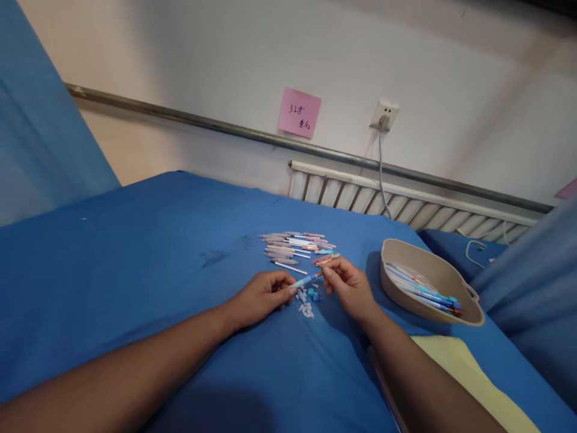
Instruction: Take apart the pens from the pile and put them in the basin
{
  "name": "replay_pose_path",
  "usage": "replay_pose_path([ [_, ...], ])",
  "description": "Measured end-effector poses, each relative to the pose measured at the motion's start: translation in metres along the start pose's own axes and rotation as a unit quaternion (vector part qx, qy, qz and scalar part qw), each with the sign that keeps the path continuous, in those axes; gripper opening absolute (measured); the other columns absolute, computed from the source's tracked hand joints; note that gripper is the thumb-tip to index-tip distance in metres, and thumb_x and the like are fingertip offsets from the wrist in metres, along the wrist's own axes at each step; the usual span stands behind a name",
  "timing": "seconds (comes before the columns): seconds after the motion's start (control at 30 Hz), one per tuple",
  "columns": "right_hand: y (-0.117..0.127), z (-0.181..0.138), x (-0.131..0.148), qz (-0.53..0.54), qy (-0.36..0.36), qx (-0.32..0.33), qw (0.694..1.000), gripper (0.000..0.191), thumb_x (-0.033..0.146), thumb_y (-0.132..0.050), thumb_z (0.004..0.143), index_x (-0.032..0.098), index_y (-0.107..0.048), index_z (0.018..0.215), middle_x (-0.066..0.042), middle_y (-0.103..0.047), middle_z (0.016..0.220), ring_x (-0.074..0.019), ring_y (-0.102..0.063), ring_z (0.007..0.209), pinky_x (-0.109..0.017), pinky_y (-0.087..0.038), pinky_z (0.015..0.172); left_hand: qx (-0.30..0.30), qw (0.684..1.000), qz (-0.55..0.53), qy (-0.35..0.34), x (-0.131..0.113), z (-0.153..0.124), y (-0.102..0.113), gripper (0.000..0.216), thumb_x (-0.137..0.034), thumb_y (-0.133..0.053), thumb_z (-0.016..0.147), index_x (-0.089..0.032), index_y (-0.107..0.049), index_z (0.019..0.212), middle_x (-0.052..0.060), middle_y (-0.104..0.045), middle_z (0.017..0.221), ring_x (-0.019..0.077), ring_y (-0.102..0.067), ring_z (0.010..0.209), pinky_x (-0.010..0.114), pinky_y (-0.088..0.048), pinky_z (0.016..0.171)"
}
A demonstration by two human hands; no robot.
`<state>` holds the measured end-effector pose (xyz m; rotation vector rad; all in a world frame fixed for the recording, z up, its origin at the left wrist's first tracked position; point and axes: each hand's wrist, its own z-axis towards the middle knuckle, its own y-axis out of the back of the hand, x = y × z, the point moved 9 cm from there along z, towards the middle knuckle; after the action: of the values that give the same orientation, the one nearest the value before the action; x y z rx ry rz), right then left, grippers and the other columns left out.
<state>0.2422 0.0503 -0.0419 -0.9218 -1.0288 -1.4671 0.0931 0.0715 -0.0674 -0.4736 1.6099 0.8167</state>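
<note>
Between my two hands is a light-blue pen (pixel 307 280) with an orange end, tilted slightly up to the right. My left hand (pixel 261 294) pinches its left end between thumb and fingers. At the orange end, the fingers of my right hand (pixel 354 288) are closed on the pen. Below it lie small pale grey pieces (pixel 306 310) and a few bright blue pieces (pixel 314 294). Just beyond my hands, several pen parts (pixel 295 243), grey, white, pink and orange, are laid roughly side by side on the blue cloth (pixel 180 252).
A beige basin (pixel 473 317) holding several blue and white pens stands to the right. Yellow paper or cloth (pixel 469 373) lies under my right forearm. Behind the table are a radiator (pixel 342 189), a metal rail (pixel 202 124) and a socket with a plugged-in cord (pixel 384 114). Blue curtains hang at both sides.
</note>
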Motion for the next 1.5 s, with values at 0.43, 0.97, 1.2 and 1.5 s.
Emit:
replay_pose_path([
  [0.43, 0.0001, -0.0024, 0.0078, -0.029, 0.010, 0.005, 1.000, 0.027, 0.041, -0.046, 0.089, 0.020, -0.058, 0.099, 0.000, -0.060, 0.071, -0.0117, -0.055, 0.057, -0.025, -0.045, 0.057, -0.002, 1.000, -0.003, 0.009, -0.0017, 0.0000, -0.0005, 0.022, -0.038, -0.056, 0.080, -0.016, -0.059, 0.083, -0.004, -0.055, 0.065, 0.0097, -0.050, 0.059, 0.021, -0.040, 0.056],
  [0.97, 0.0021, -0.0016, 0.0048, -0.037, 0.009, -0.006, 0.999, 0.021, 0.039, -0.057, 0.083, 0.019, -0.059, 0.077, 0.002, -0.057, 0.065, -0.0095, -0.050, 0.051, -0.022, -0.042, 0.051, -0.001, 1.000, 0.005, 0.002, -0.0025, -0.0014, -0.0006, 0.022, -0.037, -0.055, 0.081, -0.016, -0.059, 0.086, -0.003, -0.055, 0.066, 0.0093, -0.049, 0.060, 0.020, -0.040, 0.056],
  [1.2, 0.0025, -0.0039, 0.0097, -0.073, 0.022, -0.003, 0.997, 0.033, 0.045, -0.040, 0.091, 0.019, -0.061, 0.096, -0.001, -0.061, 0.071, -0.0128, -0.057, 0.058, -0.026, -0.045, 0.059, -0.016, 1.000, -0.010, 0.012, -0.0028, -0.0001, 0.0020, 0.024, -0.039, -0.058, 0.078, -0.016, -0.059, 0.084, -0.003, -0.055, 0.065, 0.0097, -0.050, 0.059, 0.021, -0.041, 0.057],
  [1.5, 0.0000, -0.0024, 0.0015, -0.050, 0.010, -0.004, 0.999, 0.027, 0.043, -0.044, 0.089, 0.021, -0.059, 0.091, -0.001, -0.061, 0.071, -0.0126, -0.055, 0.055, -0.027, -0.045, 0.056, -0.013, 1.000, -0.008, 0.014, -0.0009, -0.0004, 0.0015, 0.024, -0.039, -0.057, 0.078, -0.016, -0.059, 0.083, -0.003, -0.055, 0.064, 0.0100, -0.050, 0.059, 0.021, -0.041, 0.056],
])
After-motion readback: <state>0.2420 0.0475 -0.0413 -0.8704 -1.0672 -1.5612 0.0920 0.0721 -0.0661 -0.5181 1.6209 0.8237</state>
